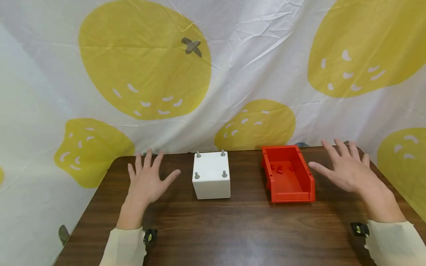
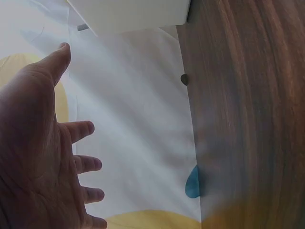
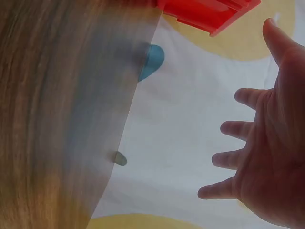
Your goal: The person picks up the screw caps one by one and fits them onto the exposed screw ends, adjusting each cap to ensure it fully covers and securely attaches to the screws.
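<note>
A white block stands on the table, with a metal threaded stud upright near each corner of its top. To its right sits a red open-front bin, holding several small red pieces. My left hand is spread over the table to the left of the block, its fingers apart and nothing in them. Just right of the bin, my right hand is spread the same way, with its thumb toward the bin wall. Both wrist views show a bare palm with extended fingers.
The dark wood table ends at the back against a white cloth printed with large yellow fruit. A small dark wrist device shows at the left sleeve, another wrist device at the right.
</note>
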The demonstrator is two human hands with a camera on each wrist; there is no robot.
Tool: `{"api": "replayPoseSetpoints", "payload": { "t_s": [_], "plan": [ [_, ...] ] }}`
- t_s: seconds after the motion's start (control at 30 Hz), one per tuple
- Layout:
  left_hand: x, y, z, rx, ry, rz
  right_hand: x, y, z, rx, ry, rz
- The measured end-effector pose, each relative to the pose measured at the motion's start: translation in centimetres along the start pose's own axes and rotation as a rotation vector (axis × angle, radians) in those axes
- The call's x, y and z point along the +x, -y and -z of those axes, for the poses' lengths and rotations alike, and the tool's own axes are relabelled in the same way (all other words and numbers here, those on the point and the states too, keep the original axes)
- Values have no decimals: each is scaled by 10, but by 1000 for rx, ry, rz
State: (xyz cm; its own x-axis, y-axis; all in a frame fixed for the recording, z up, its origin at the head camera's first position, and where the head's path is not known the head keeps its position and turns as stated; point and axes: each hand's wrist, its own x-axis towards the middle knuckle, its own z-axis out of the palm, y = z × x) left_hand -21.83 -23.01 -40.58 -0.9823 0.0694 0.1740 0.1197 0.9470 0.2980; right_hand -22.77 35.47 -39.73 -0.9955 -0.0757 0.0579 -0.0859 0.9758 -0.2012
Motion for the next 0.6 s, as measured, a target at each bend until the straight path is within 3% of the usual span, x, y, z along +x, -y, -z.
{"api": "replayPoseSetpoints", "payload": {
  "t_s": [0.43, 0.6],
  "plan": [
    [6, -5, -5, -61, -38, -53, 3, 12, 8, -16, 15, 38],
    [8, -8, -6, -121, -23, -63, 3, 18, 10, -11, 27, 51]
  ]
}}
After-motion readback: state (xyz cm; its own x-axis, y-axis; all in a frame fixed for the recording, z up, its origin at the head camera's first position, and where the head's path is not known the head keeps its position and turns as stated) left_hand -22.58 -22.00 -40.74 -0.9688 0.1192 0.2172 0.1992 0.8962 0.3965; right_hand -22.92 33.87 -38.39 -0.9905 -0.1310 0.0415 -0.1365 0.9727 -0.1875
